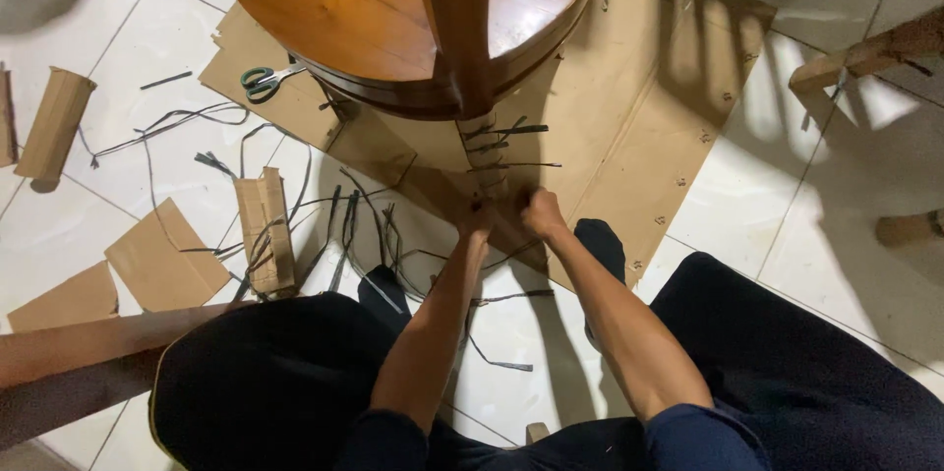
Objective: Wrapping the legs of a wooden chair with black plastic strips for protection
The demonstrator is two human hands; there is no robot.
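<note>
— What floor are you sitting on?

— You are on a white tiled floor (865, 264) with thin dark grout lines. Flattened brown cardboard sheets (639, 117) lie spread over it ahead of you.

— How is the light around you?

— Bright light falls on the tiles at your right, and slatted shadows cross the cardboard and the floor there.

— What else is near you?

— You have cardboard offcuts (162, 260) and a folded cardboard tube (54, 127) at your left, green-handled scissors (264, 81) on the cardboard, and a pale wooden frame (865, 56) at your upper right.
</note>
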